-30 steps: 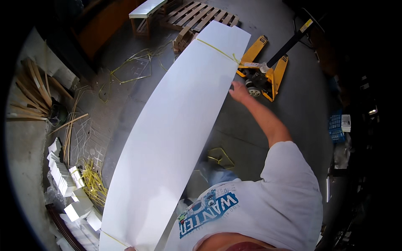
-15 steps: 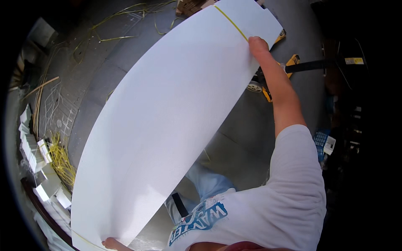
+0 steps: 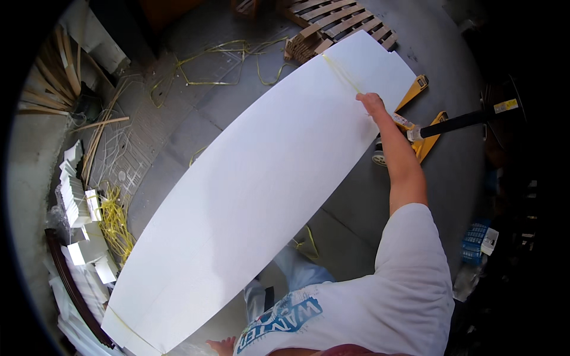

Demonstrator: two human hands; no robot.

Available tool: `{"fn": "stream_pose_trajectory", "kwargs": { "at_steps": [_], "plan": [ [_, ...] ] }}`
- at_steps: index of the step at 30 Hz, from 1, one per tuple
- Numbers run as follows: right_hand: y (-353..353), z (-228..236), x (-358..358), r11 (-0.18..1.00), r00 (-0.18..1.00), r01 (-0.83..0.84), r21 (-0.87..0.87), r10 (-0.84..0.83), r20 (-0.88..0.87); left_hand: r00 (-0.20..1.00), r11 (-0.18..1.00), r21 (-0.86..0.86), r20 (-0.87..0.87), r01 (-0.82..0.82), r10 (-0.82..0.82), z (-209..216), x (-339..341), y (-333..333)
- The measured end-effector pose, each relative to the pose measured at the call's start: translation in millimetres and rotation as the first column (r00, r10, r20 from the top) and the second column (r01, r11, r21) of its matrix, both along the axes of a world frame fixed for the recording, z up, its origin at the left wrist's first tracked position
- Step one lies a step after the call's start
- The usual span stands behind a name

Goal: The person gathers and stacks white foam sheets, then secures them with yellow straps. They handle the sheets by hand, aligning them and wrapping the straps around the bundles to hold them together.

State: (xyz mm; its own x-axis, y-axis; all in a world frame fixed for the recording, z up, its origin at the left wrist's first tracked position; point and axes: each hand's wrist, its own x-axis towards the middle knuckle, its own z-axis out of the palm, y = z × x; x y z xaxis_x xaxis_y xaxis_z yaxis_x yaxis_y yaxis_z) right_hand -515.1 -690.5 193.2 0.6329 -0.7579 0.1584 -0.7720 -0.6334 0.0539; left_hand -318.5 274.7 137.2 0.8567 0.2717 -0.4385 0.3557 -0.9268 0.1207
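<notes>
A long white panel [image 3: 249,172] stretches diagonally from the lower left to the upper right, with a thin yellow strap across it near each end. My right hand [image 3: 372,105] is closed at the panel's right edge, gripping the far yellow strap [image 3: 339,72]. That strap looks blurred and pulled up off the surface. Near the bottom of the view, my left hand [image 3: 222,346] is off the panel, its fingers apart and nothing in them. The near yellow strap [image 3: 132,330] crosses the panel's lower end, away from that hand.
Beyond the panel's far end are wooden pallets [image 3: 344,21]. A yellow pallet jack [image 3: 428,139] with a black handle stands to the right. Loose yellow strapping [image 3: 116,222], white foam blocks [image 3: 74,202] and wooden strips [image 3: 59,71] lie along the left.
My left hand has let go of the panel's near end and moved right. My right hand has taken hold of the far strap and lifted it. The view has shifted, showing more pallets.
</notes>
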Motion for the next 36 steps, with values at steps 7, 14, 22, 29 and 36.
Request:
{"fn": "stream_pose_trajectory", "kwargs": {
  "at_steps": [7, 14, 22, 29, 36],
  "plan": [
    [128.9, 160.5, 45.8, 0.758, 0.773, 0.283, 0.587, -0.543, 0.329, 0.948, 0.899, -0.308, 0.03, 0.311, -0.317, -12.0, 29.4, -102.5],
    [290.7, 299.9, 24.7, 0.878, 0.732, 0.034, 0.478, -0.347, 0.586, 0.877, 0.761, -0.44, 0.171, 0.476, -0.45, -2.0, 94.2, -115.3],
    [471.1, 438.8, -11.9, 0.882, 0.67, -0.075, 0.466, -0.302, 0.679, 0.926, 0.647, -0.679, 0.138, 0.346, -0.35, 9.7, 138.3, -29.6],
    [587.0, 477.1, -116.0, 0.921, 0.66, 0.016, 0.39, -0.303, 0.687, 0.986, 0.594, -0.803, -0.053, 0.053, -0.161, 20.8, 111.0, 38.5],
    [623.0, 452.1, -237.1, 0.951, 0.203, -0.224, 0.215, -0.17, 0.964, 0.956, 0.444, -0.847, -0.274, -0.291, 0.103, 10.2, 29.3, 130.1]
  ]
}}
